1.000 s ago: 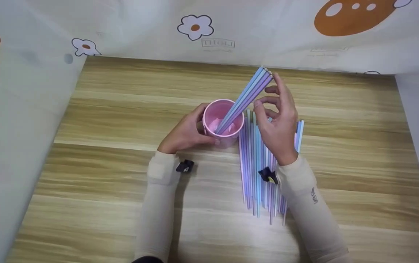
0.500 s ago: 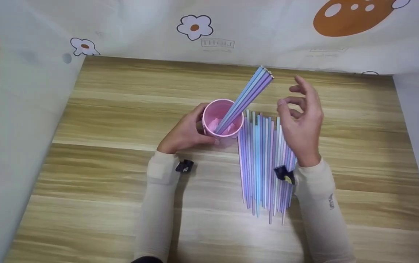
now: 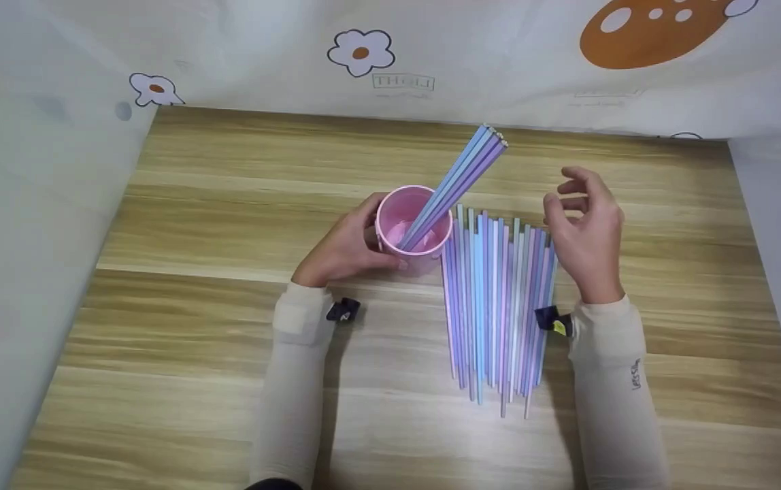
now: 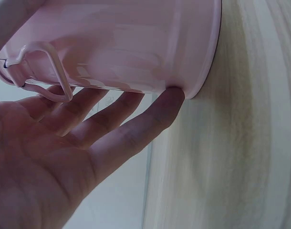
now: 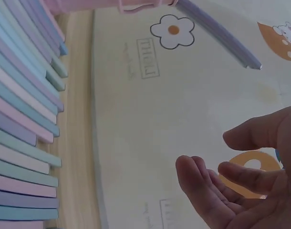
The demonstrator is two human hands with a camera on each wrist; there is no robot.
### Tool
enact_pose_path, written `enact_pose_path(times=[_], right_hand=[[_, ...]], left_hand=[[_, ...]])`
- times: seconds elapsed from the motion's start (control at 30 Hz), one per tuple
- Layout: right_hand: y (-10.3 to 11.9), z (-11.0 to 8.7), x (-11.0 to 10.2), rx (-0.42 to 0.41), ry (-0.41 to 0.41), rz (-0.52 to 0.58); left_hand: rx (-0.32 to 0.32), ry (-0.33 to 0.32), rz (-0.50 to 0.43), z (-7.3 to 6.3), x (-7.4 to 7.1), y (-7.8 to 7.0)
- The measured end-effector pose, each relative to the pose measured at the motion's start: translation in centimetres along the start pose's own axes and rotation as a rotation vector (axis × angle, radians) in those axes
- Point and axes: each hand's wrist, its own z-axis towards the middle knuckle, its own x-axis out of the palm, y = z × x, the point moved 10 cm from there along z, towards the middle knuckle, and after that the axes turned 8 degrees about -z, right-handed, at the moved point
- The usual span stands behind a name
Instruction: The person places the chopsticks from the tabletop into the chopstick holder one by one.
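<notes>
Nearest, bottom of head view: two light sleeves [image 3: 293, 401], each with a small black fixture [image 3: 343, 310] at the inner wrist; the right sleeve carries lettering. Next out, a row of pastel sticks [image 3: 494, 306] lies on the tabletop [image 3: 193, 327], blue, purple, pink, pale green and white, roughly parallel, ends uneven. Left hand [image 3: 337, 248] holds the pink bucket [image 3: 397, 207] by its left side, thumb on the near side, other fingers round the back; left wrist view has fingertips on the outer wall, one close to the base edge, and a loop handle [image 4: 59, 71] above the palm. Bucket is just beside the row's far left end, mouth up. Right hand [image 3: 590, 235] is in the air right of the row, fingers loosely bent, gap between thumb and index, well apart from the bucket. Stick bundle [image 3: 455, 185], blue and purple, stands tilted in the bucket, lower ends inside, tops out past the far right rim. Farthest: pale backdrop [image 3: 499, 82] with flower prints [image 3: 361, 52] and brown-orange shapes [image 3: 635, 44].
</notes>
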Motion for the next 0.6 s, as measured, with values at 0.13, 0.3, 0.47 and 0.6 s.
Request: enact_pose_path(times=[0.13, 0.3, 0.47, 0.6], right_hand=[[-1.5, 0.2, 0.6, 0.048, 0.066, -0.216], [-3.9, 0.2, 1.4, 0.127, 0.154, -0.399], [-5.5, 0.3, 1.9, 0.153, 0.173, -0.469], [-6.1, 0.4, 2.4, 0.152, 0.188, -0.502]], left_hand=[[-0.008, -0.002, 0.000, 0.0, 0.0, 0.1], [-0.020, -0.007, -0.004, -0.1, 0.2, -0.4], [-0.030, -0.002, -0.030, -0.5, 0.5, -2.1], [-0.035, -0.001, -0.044, -0.6, 0.7, -2.9]])
